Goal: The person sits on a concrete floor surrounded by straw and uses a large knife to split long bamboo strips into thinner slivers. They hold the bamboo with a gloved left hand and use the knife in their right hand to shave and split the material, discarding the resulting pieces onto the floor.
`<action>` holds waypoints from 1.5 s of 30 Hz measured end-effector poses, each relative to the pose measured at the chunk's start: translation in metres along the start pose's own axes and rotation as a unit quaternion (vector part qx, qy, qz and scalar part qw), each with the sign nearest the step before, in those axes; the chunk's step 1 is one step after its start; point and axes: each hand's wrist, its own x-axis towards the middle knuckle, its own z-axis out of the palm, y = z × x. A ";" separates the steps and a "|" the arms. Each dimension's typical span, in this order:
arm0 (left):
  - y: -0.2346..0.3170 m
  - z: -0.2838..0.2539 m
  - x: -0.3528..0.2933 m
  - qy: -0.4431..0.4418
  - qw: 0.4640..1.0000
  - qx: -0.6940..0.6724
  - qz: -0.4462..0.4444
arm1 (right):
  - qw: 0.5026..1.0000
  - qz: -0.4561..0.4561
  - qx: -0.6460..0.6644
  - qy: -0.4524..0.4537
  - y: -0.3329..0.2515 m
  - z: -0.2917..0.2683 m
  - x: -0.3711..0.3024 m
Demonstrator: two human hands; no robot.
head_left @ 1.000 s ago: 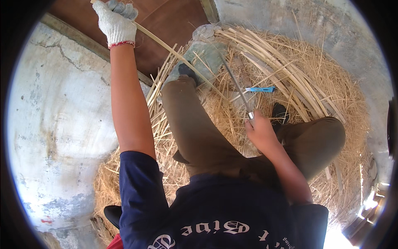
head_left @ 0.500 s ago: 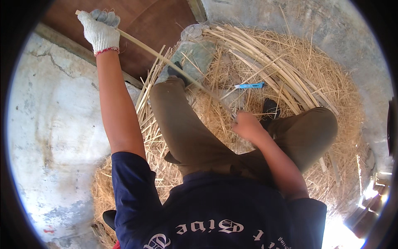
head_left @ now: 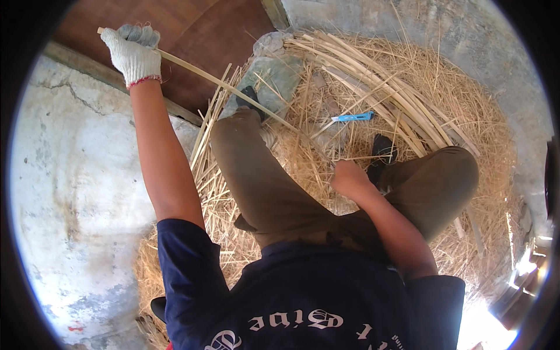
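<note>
A long pale bamboo strip runs on a slant from the upper left down toward my lap. My left hand, in a white knitted glove with grey fingers, is closed around its far end, and a short stub sticks out past the fist. At the strip's near end, my bare right hand is closed in front of my crossed legs. Whatever its fingers grip is mostly hidden; a small dark bit shows at the fingertips. A blue utility knife lies on the shavings beyond my right hand.
Several bamboo strips lie in a bundle at the far right, with more strips beside my left leg. Curly shavings cover the floor. A flat greenish stone is near my left foot. A concrete wall stands at left.
My left hand has moved a little farther to the left and down, drawing the strip along with it. My right hand stays nearly in place.
</note>
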 end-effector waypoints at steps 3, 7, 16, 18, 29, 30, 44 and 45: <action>0.016 0.020 -0.030 0.005 1.000 0.007 0.002 | 0.999 -0.024 0.008 0.036 -0.021 -0.011 -0.022; 0.038 -0.003 -0.013 -0.108 0.993 -0.043 -0.002 | 0.998 -0.004 0.015 0.069 -0.031 -0.017 -0.030; 0.166 -0.062 0.012 -0.300 0.934 -0.184 0.056 | 0.990 0.059 0.047 0.119 0.005 -0.010 -0.005; 0.169 -0.065 0.004 -0.230 0.957 -0.137 0.111 | 0.988 0.026 0.062 0.137 -0.011 -0.014 -0.015; 0.039 0.039 -0.101 -0.117 0.989 -0.091 0.023 | 0.969 -0.029 0.197 0.146 -0.018 -0.017 -0.019; 0.026 0.049 -0.105 -0.081 0.994 -0.067 0.000 | 0.964 -0.022 0.220 0.147 -0.015 -0.013 -0.015; -0.028 0.102 -0.040 0.004 0.998 0.056 0.010 | 0.973 0.025 0.209 0.096 0.004 0.014 0.010; -0.032 0.102 -0.042 0.021 0.997 0.066 0.015 | 0.963 0.030 0.230 0.134 -0.003 0.012 0.006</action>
